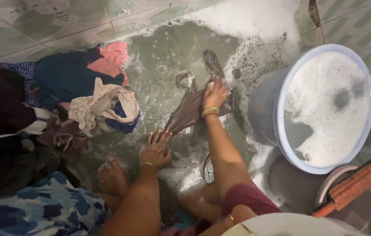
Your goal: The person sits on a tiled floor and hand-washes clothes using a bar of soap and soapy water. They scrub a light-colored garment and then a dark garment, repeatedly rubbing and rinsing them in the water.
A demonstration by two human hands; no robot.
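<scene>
Two hands press a wet brown garment flat on a soapy tiled floor.

The left hand (155, 149) lies open, fingers spread, on the near end of the brown garment (190, 109); the right hand (215, 94) is cupped down on its middle, seeming to hold a pale bar, though that is unclear. The garment lies stretched across the sudsy floor (159, 65). Left of it a heap of clothes (85, 91), navy, pink and cream, crowds the floor's left side. To the right a pale blue basin (281, 131) stands tilted, holding foamy water. An orange-brown handle (351, 183) rests on a tub rim in the near right corner. A bare foot (112, 177) sits beside the left hand.
</scene>
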